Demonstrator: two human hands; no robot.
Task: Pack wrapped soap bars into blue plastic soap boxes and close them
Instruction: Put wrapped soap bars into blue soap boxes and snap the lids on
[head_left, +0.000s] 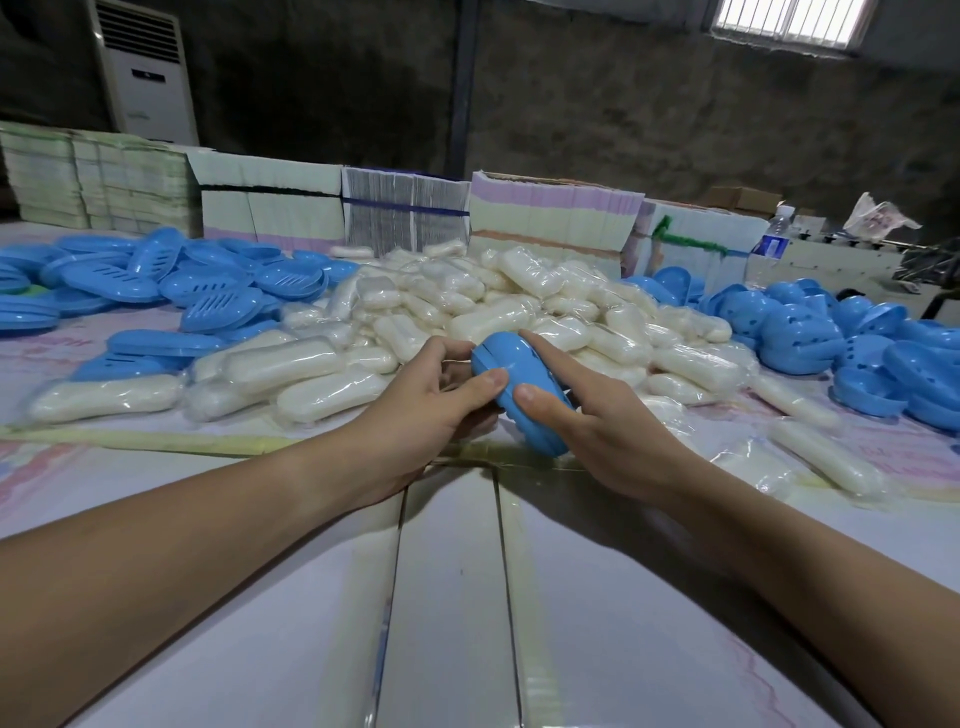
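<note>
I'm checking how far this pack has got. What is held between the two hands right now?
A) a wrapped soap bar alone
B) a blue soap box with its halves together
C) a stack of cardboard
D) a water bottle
B: the left hand and right hand both grip one blue soap box, its halves together along a thin seam.

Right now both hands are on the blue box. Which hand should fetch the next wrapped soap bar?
Left, probably. The left hand sits beside near wrapped soap bars, while the right hand wraps more of the blue soap box.
</note>
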